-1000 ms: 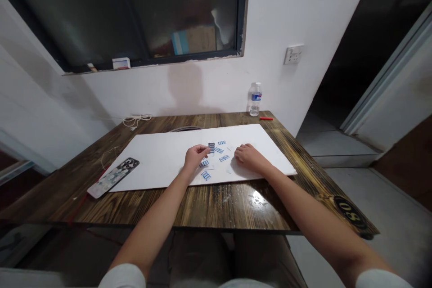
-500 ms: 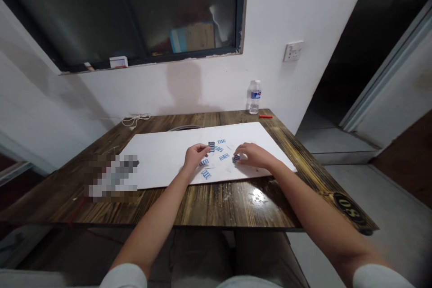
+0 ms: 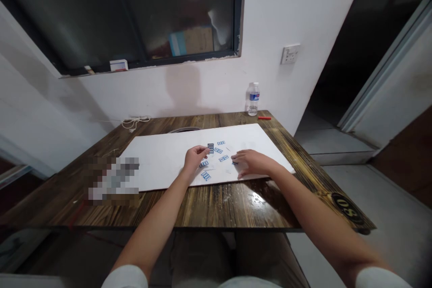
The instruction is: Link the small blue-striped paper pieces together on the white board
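Note:
My left hand point(image 3: 196, 158) pinches a small dark rectangular piece with pale bars point(image 3: 210, 147) between thumb and fingertips, just over the white board point(image 3: 162, 157). To its right, my right hand point(image 3: 251, 162) rests low on the board with fingers stretched out and thumb apart. Under its fingertips shows a sliver of another small blue-edged piece point(image 3: 234, 162), mostly hidden. Between and below the hands are several blue-outlined barred shapes, among them one at the back point(image 3: 221, 143), one in the middle point(image 3: 223, 158) and one at the front point(image 3: 205, 175). Whether these are drawn or loose, I cannot tell.
The board lies on a dark wooden table point(image 3: 209, 207). At the back right stand a plastic bottle point(image 3: 253, 99) and a red pen-like stick point(image 3: 264, 118). A white cable point(image 3: 135, 122) lies back left. A blurred-out patch point(image 3: 114, 180) covers something at the left.
My right hand has gone from pinching the small dark piece to lying flatter over it, fingers extended. My left hand keeps its piece in nearly the same spot. The view has shifted slightly.

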Demonstrator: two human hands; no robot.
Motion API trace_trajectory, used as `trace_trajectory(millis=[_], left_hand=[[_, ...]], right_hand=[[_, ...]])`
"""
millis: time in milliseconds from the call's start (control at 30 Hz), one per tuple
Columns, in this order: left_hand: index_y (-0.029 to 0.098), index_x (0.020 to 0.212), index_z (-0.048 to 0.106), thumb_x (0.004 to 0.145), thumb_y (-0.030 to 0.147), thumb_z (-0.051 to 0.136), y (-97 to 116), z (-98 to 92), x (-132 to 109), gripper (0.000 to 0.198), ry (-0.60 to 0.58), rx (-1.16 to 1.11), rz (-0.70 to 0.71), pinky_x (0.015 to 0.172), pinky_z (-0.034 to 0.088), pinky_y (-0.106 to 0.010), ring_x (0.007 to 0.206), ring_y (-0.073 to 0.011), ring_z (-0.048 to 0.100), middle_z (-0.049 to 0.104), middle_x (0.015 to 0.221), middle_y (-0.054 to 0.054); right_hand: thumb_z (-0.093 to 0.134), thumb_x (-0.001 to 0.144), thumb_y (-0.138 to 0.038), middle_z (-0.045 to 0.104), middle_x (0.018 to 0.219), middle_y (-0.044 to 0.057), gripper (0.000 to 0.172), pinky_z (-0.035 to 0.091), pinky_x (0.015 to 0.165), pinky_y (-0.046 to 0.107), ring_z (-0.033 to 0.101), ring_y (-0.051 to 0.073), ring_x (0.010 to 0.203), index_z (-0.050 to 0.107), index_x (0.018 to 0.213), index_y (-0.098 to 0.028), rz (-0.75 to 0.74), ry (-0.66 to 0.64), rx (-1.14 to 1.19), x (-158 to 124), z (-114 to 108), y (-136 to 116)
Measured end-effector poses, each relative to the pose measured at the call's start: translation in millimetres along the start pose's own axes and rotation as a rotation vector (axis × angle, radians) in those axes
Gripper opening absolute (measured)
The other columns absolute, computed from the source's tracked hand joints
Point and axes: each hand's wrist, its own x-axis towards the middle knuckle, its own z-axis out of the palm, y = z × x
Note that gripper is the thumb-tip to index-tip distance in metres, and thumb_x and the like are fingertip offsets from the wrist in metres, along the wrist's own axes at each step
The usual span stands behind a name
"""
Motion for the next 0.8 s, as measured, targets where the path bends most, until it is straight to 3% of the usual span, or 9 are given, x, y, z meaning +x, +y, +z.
trace_trajectory(millis=[200, 433, 600, 800], left_hand=[[0.017, 0.071, 0.070, 0.061, 0.045, 0.075, 4, 0.0, -4, 0.030, -0.029, -0.019, 0.027, 0.059, 0.044, -0.027, 0.058, -0.0141, 0.056, 0.068, 0.068, -0.004], [0.017, 0.073, 0.070, 0.060, 0.046, 0.076, 2, 0.3, -1, 0.033, -0.024, -0.014, 0.022, 0.057, 0.045, -0.027, 0.058, -0.0152, 0.058, 0.068, 0.068, -0.004], [0.017, 0.073, 0.070, 0.059, 0.048, 0.076, -3, -0.6, 3, 0.035, -0.019, -0.016, 0.040, 0.056, 0.044, -0.027, 0.056, -0.0151, 0.058, 0.068, 0.066, -0.004], [0.017, 0.073, 0.070, 0.055, 0.052, 0.077, -3, -3.4, 4, 0.040, 0.026, -0.037, 0.040, 0.056, 0.046, -0.028, 0.056, -0.0147, 0.058, 0.069, 0.068, -0.004]], right_hand=[[0.071, 0.070, -0.061, 0.049, 0.142, 0.012, 0.078, 0.034, 0.106, 0.050, 0.039, 0.034, 0.135, 0.052, 0.136, -0.022, 0.050, -0.044, -0.103, -20, 12, -15], [0.054, 0.093, -0.029, 0.061, 0.129, 0.012, 0.035, 0.041, 0.101, 0.046, 0.055, 0.026, 0.121, 0.059, 0.126, -0.020, 0.095, 0.192, -0.226, -43, 38, -40], [0.049, 0.094, -0.019, 0.067, 0.117, 0.013, 0.025, 0.043, 0.096, 0.043, 0.061, 0.025, 0.108, 0.065, 0.113, -0.015, 0.010, 0.257, -0.340, -45, 48, -47], [0.050, 0.093, -0.015, 0.070, 0.100, 0.010, 0.018, 0.042, 0.091, 0.038, 0.061, 0.021, 0.094, 0.067, 0.100, -0.016, -0.051, 0.269, -0.334, -51, 40, -53]])
